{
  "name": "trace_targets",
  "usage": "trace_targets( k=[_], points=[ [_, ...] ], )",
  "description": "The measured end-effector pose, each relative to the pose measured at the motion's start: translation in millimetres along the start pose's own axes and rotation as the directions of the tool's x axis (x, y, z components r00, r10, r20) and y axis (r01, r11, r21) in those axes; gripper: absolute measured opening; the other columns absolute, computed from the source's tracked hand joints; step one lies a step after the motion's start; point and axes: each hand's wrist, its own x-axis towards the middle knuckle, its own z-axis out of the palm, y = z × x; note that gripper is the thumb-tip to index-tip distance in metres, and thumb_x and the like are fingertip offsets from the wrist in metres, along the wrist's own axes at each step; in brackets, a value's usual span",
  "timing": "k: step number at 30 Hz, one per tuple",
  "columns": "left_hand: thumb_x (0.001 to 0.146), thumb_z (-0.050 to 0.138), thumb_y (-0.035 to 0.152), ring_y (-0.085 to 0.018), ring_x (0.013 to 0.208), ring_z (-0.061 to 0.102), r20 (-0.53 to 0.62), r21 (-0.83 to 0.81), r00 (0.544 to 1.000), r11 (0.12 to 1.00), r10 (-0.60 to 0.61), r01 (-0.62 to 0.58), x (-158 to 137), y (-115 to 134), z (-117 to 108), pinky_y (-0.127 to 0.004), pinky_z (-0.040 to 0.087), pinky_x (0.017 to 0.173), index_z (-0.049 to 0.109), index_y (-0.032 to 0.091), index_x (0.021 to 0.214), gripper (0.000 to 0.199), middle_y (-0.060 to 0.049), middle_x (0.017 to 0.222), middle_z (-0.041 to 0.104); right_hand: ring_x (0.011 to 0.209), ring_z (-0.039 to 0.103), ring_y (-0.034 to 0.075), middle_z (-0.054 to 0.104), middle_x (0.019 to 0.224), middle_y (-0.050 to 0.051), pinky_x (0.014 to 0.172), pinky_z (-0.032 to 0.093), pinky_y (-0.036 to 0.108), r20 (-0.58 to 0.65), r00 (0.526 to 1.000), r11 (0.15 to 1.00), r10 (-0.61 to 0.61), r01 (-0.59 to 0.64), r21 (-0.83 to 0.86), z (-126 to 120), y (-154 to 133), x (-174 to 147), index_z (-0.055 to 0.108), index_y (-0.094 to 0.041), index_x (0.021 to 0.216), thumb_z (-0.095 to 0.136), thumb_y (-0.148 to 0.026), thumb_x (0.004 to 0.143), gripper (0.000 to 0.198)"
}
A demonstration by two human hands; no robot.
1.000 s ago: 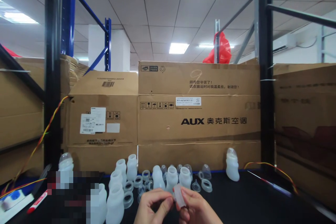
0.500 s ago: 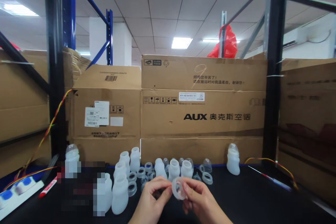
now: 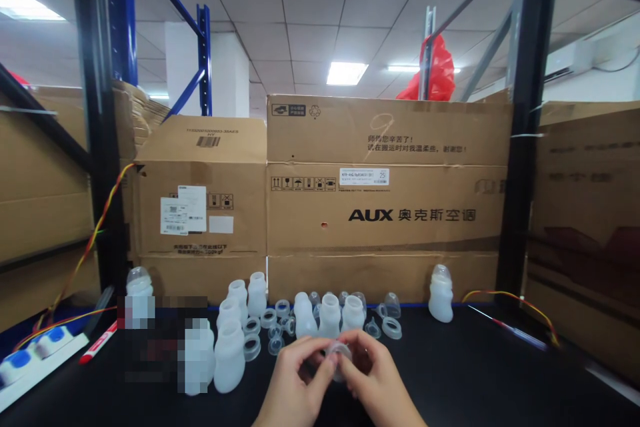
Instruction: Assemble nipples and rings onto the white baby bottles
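Table [image 3: 460,380] runs black before the AUX box [image 3: 400,193]. Your left hand [image 3: 303,373] and right hand [image 3: 373,370] meet well in front of the box, toward you. Three bottles [image 3: 330,317] stand near the box's left half; a capped bottle [image 3: 441,298] stands near its right end. You pinch a clear ring [image 3: 343,349] between both hands' thumbs and fingers, well in front of the box. A teat [image 3: 373,327] lies nearer the box.

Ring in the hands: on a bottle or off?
Off. Left hand and right hand hold the translucent ring with no bottle attached; two open-necked bottles stand beyond it. Whether anything sits inside: cannot tell.
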Motion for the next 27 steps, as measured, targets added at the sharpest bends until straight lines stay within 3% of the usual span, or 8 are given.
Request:
trace_targets(
  k=[6, 14, 21, 27],
  points=[
    [0.095, 0.066, 0.047, -0.018, 0.064, 0.064, 0.053, 0.161, 0.99, 0.977, 0.134, -0.141, -3.7, 9.9, -2.1, -0.025, 0.048, 0.056, 0.085, 0.027, 0.104, 0.029, -0.004, 0.074, 0.071, 0.064, 0.048, 0.015, 0.06, 0.069, -0.002, 0.061, 0.038, 0.027, -0.04, 0.998, 0.992, -0.049, 0.044, -0.118, -2.7, -0.1, -2.1, 0.061, -0.02, 0.08, 0.066, -0.036, 0.083, 0.017],
    [0.097, 0.066, 0.036, -0.018, 0.067, 0.066, 0.056, 0.118, 0.965, 0.958, 0.257, -0.262, -4.6, 22.5, 0.2, -0.025, 0.052, 0.063, 0.084, 0.028, 0.11, 0.024, -0.004, 0.077, 0.075, 0.058, 0.044, 0.014, 0.05, 0.06, -0.007, 0.056, 0.033, 0.026, -0.164, 0.982, 0.988, -0.094, 0.072, -0.134, 1.5, -11.1, -1.1, 0.052, -0.023, 0.071, 0.06, -0.025, 0.069, 0.009],
    [0.096, 0.064, 0.034, -0.018, 0.068, 0.069, 0.005, 0.181, 0.977, 0.961, 0.213, -0.211, -3.3, 15.3, 0.1, -0.023, 0.054, 0.063, 0.083, 0.027, 0.103, 0.022, -0.002, 0.078, 0.074, 0.06, 0.047, 0.014, 0.053, 0.065, -0.005, 0.055, 0.039, 0.025, -0.105, 0.994, 0.997, -0.024, 0.016, -0.079, 4.7, -4.2, -1.3, 0.054, -0.022, 0.076, 0.066, -0.03, 0.078, 0.014],
    [0.095, 0.061, 0.034, -0.021, 0.077, 0.077, -0.071, 0.105, 0.996, 0.994, 0.052, -0.044, 4.3, 4.6, -6.4, -0.025, 0.06, 0.068, 0.082, 0.021, 0.094, 0.025, -0.006, 0.088, 0.08, 0.07, 0.063, 0.019, 0.069, 0.079, 0.003, 0.063, 0.053, 0.028, 0.079, 0.997, 0.995, -0.012, 0.02, -0.099, 7.6, -6.3, -9.2, 0.068, -0.019, 0.108, 0.069, -0.046, 0.091, 0.032]
  ],
)
